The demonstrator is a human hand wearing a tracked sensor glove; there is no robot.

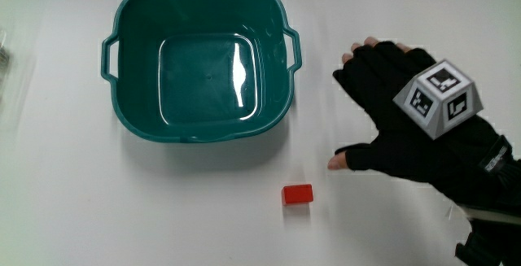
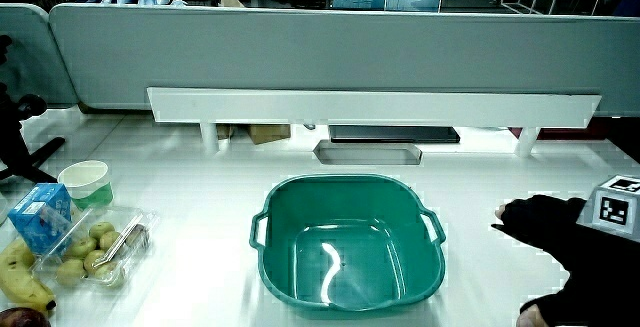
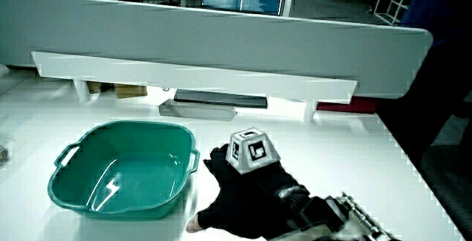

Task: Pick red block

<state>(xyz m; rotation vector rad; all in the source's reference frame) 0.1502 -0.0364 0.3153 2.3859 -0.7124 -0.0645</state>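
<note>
A small red block (image 1: 297,194) lies on the white table, nearer to the person than the teal basin (image 1: 202,61). The gloved hand (image 1: 399,115) rests flat over the table beside the basin, fingers spread and holding nothing, with the patterned cube (image 1: 439,99) on its back. Its thumb tip (image 1: 335,161) is a short way from the block, not touching it. Both side views show the hand (image 2: 570,257) (image 3: 247,189) beside the basin (image 2: 345,242) (image 3: 122,171); the block does not show in either.
In a side view, a blue carton (image 2: 40,217), a white cup (image 2: 85,180), a clear tray of fruit (image 2: 100,252) and bananas (image 2: 20,277) sit at the table's edge beside the basin. A low grey partition (image 2: 330,57) and a white shelf (image 2: 370,107) run across.
</note>
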